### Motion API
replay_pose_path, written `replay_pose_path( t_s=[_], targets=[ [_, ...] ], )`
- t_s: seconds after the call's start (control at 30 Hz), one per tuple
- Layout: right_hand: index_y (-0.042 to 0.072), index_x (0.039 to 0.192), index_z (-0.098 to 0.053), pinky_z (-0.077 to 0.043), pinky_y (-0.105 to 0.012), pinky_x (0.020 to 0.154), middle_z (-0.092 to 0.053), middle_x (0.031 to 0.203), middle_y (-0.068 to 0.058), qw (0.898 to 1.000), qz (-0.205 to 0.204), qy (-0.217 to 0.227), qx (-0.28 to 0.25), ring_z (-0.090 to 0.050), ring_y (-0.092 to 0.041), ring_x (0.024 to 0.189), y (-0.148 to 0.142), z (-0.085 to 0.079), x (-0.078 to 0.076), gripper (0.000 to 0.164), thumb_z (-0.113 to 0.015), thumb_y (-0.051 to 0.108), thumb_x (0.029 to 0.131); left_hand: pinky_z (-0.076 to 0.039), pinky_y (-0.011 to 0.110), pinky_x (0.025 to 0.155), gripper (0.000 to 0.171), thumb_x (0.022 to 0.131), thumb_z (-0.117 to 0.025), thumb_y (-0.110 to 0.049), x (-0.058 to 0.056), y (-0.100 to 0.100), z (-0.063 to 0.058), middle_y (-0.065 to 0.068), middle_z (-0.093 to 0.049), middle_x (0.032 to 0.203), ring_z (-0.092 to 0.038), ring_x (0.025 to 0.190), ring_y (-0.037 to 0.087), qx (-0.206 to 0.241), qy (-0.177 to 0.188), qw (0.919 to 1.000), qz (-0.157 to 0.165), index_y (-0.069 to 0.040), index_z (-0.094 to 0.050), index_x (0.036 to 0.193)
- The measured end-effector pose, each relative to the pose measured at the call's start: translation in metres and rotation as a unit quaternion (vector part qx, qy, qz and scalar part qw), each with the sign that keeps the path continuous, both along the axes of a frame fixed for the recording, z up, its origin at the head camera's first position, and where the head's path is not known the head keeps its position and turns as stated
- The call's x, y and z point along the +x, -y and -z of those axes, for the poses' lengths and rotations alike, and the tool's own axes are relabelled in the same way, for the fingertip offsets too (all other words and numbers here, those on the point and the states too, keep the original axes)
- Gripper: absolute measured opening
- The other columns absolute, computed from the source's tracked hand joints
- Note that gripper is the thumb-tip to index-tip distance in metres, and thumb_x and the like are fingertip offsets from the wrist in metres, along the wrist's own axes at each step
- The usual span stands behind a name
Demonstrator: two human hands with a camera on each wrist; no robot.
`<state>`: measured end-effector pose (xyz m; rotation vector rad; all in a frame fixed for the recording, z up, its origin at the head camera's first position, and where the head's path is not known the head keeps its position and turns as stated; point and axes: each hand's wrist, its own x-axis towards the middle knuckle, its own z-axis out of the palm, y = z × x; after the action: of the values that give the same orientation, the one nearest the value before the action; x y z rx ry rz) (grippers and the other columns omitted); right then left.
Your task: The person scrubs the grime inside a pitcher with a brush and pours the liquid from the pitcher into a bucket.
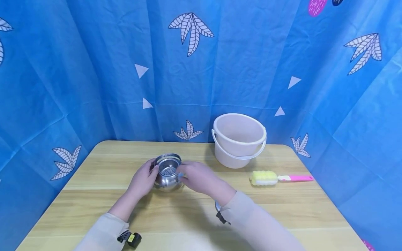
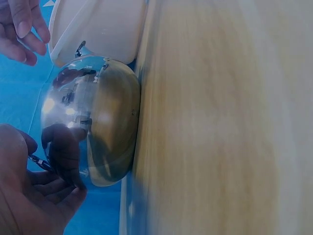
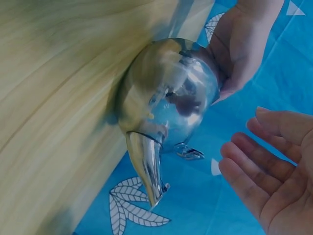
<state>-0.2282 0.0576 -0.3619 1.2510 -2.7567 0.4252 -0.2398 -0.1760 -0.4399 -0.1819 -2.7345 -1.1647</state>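
A shiny stainless steel teapot [image 1: 168, 183] stands upright on the table, its mouth uncovered. Inside the mouth sits a perforated strainer [image 1: 169, 170]. My left hand [image 1: 145, 178] grips the teapot's left side, with the thumb by the rim and the fingers curled round the body. In the right wrist view the teapot's spout [image 3: 146, 169] sticks out, with a small metal lug [image 3: 189, 152] beside the rim. My right hand [image 1: 201, 177] hovers at the teapot's right; its fingers [image 3: 254, 171] are loosely bent, hold nothing and stay apart from the pot.
A white bucket [image 1: 240, 153] with its handle hanging down stands at the back right. In front of it lies a yellow sponge brush [image 1: 264, 177] with a pink handle. A pale rounded edge shows partly behind my right sleeve. Blue curtain [image 1: 182, 80] surrounds the wooden table [image 1: 119, 164].
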Motion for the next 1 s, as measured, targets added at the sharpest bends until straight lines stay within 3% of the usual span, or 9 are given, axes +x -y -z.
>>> replay_pose_path(
  t_s=[0.37, 0.67, 1.0],
  targets=[
    [0.014, 0.115, -0.073, -0.053, -0.024, 0.093, -0.07, 0.115, 0.004, 1.0, 0.006, -0.02, 0.009, -0.065, -0.01, 0.108, 0.015, 0.011, -0.009, 0.023, -0.072, 0.018, 0.093, -0.036, 0.06, 0.111, 0.054, 0.107, -0.042, -0.027, -0.001, 0.001, 0.002, 0.032, -0.047, 0.143, -0.048, 0.131, 0.048, 0.001, -0.002, 1.0, -0.001, 0.01, -0.039, 0.147],
    [0.011, 0.119, -0.072, -0.047, -0.028, 0.105, -0.07, 0.121, -0.001, 1.0, 0.007, -0.009, 0.006, -0.063, -0.016, 0.116, 0.024, 0.013, -0.012, 0.026, -0.072, 0.016, 0.093, -0.036, 0.059, 0.111, 0.054, 0.107, -0.041, -0.026, -0.002, 0.001, 0.003, 0.032, -0.048, 0.143, -0.047, 0.131, 0.048, 0.001, 0.001, 1.0, 0.0, 0.009, -0.038, 0.147],
    [0.015, 0.119, -0.073, -0.05, -0.024, 0.1, -0.07, 0.12, 0.001, 0.999, 0.006, -0.024, 0.028, -0.064, -0.013, 0.112, 0.035, 0.021, -0.014, 0.025, -0.07, 0.018, 0.095, -0.037, 0.058, 0.111, 0.053, 0.107, -0.042, -0.026, -0.003, 0.001, 0.004, 0.03, -0.048, 0.144, -0.049, 0.13, 0.046, 0.007, 0.002, 1.0, -0.001, 0.008, -0.039, 0.148]
  ],
)
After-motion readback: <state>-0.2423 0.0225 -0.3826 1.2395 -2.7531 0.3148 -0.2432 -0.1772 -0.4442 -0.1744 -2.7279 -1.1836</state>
